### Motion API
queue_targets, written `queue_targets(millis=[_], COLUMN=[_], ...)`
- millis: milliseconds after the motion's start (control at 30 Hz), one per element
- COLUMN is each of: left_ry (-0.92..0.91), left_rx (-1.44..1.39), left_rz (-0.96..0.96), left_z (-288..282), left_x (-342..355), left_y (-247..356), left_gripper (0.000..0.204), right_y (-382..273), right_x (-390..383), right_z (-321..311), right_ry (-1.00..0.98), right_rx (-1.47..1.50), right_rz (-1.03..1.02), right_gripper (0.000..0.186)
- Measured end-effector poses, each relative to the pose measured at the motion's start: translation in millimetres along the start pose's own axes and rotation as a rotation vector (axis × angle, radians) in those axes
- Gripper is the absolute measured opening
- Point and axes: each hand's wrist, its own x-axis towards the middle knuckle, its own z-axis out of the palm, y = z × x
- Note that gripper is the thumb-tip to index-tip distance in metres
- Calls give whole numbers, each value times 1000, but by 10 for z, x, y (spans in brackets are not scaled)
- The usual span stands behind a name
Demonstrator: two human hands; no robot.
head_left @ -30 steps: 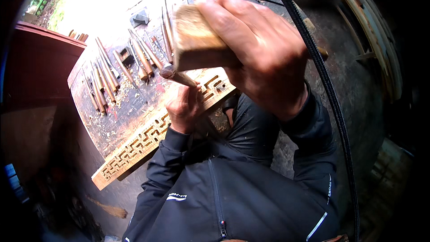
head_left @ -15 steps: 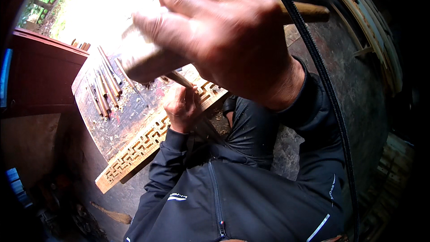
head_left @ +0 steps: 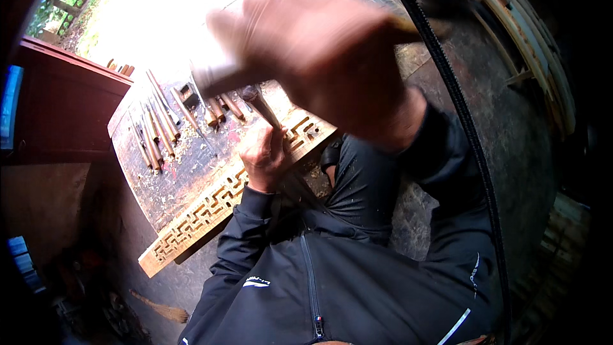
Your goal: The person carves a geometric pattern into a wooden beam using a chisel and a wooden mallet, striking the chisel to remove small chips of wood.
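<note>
My left hand (head_left: 263, 153) is closed around a wood-handled chisel (head_left: 260, 103), held tilted over a long pale wooden board (head_left: 220, 201). Cut-out, angular lattice patterns run along the board. Its lower end, at the left, sticks out past the table. Above the chisel, my right hand (head_left: 325, 51) is smeared by motion but wrapped around the handle of a wooden mallet (head_left: 223, 80). The mallet's block-like head is close to the chisel's butt end, with a small gap showing. My left hand hides the chisel's cutting tip.
Several carving chisels (head_left: 153, 129) lie on the worn table (head_left: 143, 188) beyond the board, among wood shavings. A black cord (head_left: 456, 99) hangs across the right side. Long wooden strips (head_left: 533, 38) lean at the far right. A straw broom (head_left: 163, 308) lies on the floor at lower left.
My right hand and the mallet have shifted slightly left, away from the chisel, whose butt end now shows. My left hand keeps its hold. The whole view has shifted a little.
</note>
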Motion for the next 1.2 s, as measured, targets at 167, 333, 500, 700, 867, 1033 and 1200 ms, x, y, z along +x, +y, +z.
queue_targets(millis=[167, 333, 500, 700, 867, 1033, 1200], left_ry=[-5, 168, 183, 98, 116, 107, 86], left_rx=[17, -61, -153, -142, -132, -117, -71], left_rz=[6, -169, -158, -149, -72, -21, -12], left_z=[-54, -92, -69, -97, -79, -128, -75], left_x=[-2, -113, -78, -58, -11, 33, -65], left_y=[29, 117, 140, 178, 157, 207, 96], left_gripper=[12, 13, 12, 13, 15, 21, 26], right_y=[10, 138, 125, 68, 22, 18, -125], right_x=[-73, -319, -426, -347, -277, -226, -150], right_z=[0, -90, -172, -105, -21, 96, -10], right_ry=[61, 18, -56, -81, -32, 57, 6], right_rx=[-86, -125, -44, 35, 49, 10, 30], right_rz=[-110, -103, -5, -5, -36, -95, -40], right_gripper=[35, 36, 53, 56, 49, 42, 42])
